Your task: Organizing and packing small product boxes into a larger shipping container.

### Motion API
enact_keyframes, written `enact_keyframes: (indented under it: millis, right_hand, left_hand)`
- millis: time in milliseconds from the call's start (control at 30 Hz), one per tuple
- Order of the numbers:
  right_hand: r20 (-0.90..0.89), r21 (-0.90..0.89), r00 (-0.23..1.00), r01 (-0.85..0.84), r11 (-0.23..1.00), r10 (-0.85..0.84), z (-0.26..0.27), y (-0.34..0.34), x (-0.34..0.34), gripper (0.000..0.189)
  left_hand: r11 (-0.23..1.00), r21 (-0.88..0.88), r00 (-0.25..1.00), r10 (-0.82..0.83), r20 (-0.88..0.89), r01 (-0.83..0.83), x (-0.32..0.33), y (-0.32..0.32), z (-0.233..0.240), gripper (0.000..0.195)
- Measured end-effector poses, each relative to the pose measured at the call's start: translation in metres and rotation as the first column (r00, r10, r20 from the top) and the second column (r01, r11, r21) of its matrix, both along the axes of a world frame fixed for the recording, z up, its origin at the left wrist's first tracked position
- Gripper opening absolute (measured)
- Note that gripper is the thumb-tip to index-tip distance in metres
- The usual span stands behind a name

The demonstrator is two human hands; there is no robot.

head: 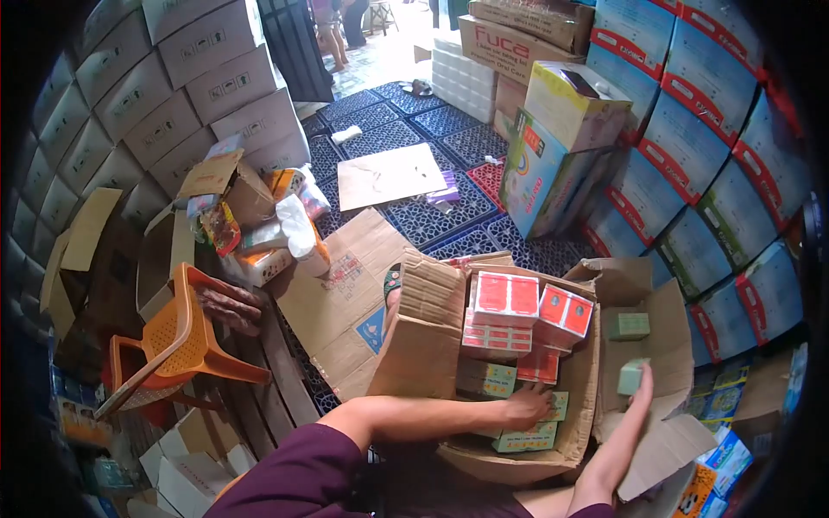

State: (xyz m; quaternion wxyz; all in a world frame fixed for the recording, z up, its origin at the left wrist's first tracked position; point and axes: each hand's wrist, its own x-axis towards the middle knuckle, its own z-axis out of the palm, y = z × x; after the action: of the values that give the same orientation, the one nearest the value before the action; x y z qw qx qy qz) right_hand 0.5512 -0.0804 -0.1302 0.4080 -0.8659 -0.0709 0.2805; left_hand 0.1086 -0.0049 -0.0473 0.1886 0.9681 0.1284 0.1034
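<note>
My left hand (pixel 530 408) reaches into an open cardboard carton (pixel 421 330), its fingers over a small pale green box (pixel 558 405); whether they grip it is unclear. More green boxes (pixel 528 438) lie beside and below it. Red-and-white wrapped packs (pixel 506 295) are stacked at the carton's far end. My right hand (pixel 640 388) holds a small light green box (pixel 629 377) inside a second open carton (pixel 670 349) on the right. Another green box (pixel 633 326) rests farther up in that carton.
An orange plastic chair (pixel 171 330) stands left on slats. White cartons (pixel 207 39) line the left wall; blue-and-red cartons (pixel 693 116) line the right. Flattened cardboard (pixel 343 291) and a board (pixel 388 175) lie on patterned floor mats. People's legs (pixel 333 39) show beyond the doorway.
</note>
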Motion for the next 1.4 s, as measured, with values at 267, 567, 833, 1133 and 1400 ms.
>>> enact_keyframes:
  millis: [267, 567, 833, 1133, 1400]
  right_hand:
    - [-0.219, 0.743, 0.974, 0.203, 0.638, -0.055, 0.231, 0.070, -0.060, 0.050]
    - [0.406, 0.656, 0.883, -0.461, 0.597, 0.236, 0.366, 0.039, -0.201, 0.043]
    - [0.488, 0.352, 0.690, -0.716, 0.603, 0.535, 0.287, -0.019, -0.278, 0.068]
    - [0.602, 0.031, 0.406, -0.872, 0.488, 0.687, 0.272, -0.018, -0.277, 0.067]
    - [0.550, -0.122, 0.156, -0.957, 0.264, 0.820, 0.263, -0.012, -0.285, 0.071]
  left_hand:
    - [0.989, -0.141, 0.999, -0.044, -0.007, 0.042, 0.003, 0.010, -0.001, 0.035]
    - [0.617, -0.785, 0.953, 0.199, 0.228, 0.059, -0.004, 0.050, 0.095, 0.034]
    - [0.237, -0.954, 0.784, 0.551, 0.286, 0.181, -0.028, 0.097, 0.131, 0.039]
    - [0.913, -0.333, 0.965, -0.176, 0.197, 0.235, -0.021, 0.063, 0.158, 0.093]
    - [0.837, -0.505, 0.976, -0.208, 0.059, 0.209, -0.029, 0.057, 0.149, 0.083]
